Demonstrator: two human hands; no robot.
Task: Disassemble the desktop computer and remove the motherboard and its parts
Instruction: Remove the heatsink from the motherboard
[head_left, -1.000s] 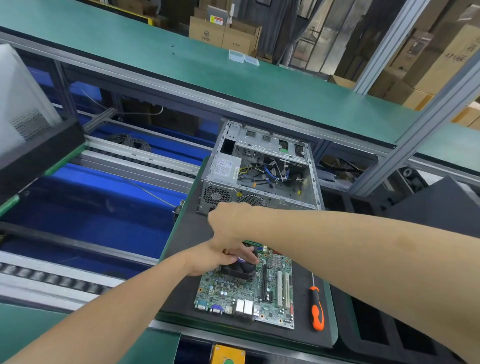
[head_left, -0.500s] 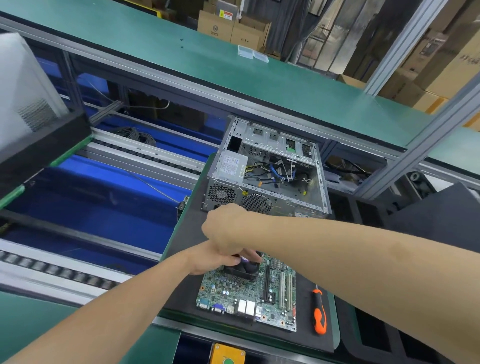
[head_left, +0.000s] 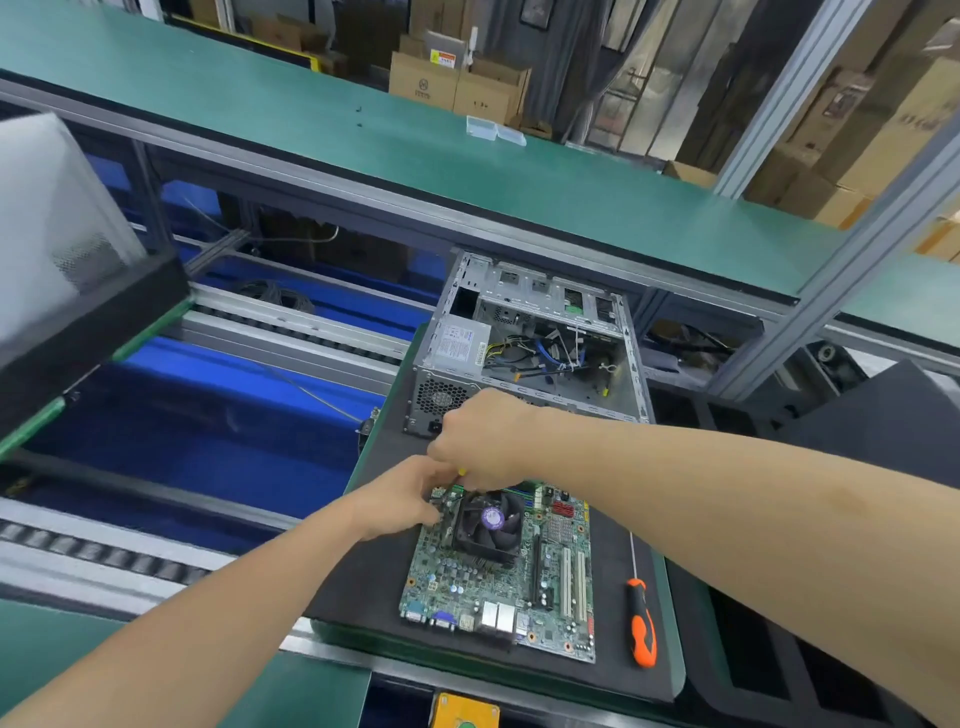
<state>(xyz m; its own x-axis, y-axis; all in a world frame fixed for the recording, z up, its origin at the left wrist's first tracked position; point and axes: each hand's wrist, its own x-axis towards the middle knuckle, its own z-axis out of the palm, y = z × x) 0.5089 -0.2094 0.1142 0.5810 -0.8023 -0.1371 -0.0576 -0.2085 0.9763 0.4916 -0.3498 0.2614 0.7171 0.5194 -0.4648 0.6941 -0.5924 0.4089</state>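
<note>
- Lying flat on a black mat (head_left: 358, 577), the motherboard (head_left: 498, 587) is found outside the computer case (head_left: 631, 364), just in front of it, with its port edge turned toward the viewer.
- A black cooling fan (head_left: 488, 522) is seen mounted on the far half of the motherboard.
- The computer case is laid on its side with the open face up. A grey power supply (head_left: 462, 340) is held in its left part, and a tangle of loose cables (head_left: 540, 356), blue, yellow and black, is held in the middle.
- The left hand (head_left: 400, 501) is placed at the far left corner of the motherboard, its fingertips against the edge beside the fan. Whether anything is pinched cannot be told.
- The right hand (head_left: 478, 441) is curled knuckles-up over the far edge of the motherboard, just above the left hand. A speck of yellow is glimpsed under it, but what is held, if anything, cannot be told.
- An orange-handled screwdriver (head_left: 641, 623) is laid on the mat to the right of the motherboard, apart from it.
- Two small clear plastic boxes (head_left: 496, 130) are set on the green shelf (head_left: 311, 119) behind; their contents cannot be made out.
- Cardboard boxes (head_left: 457, 85) are stacked beyond the shelf.
</note>
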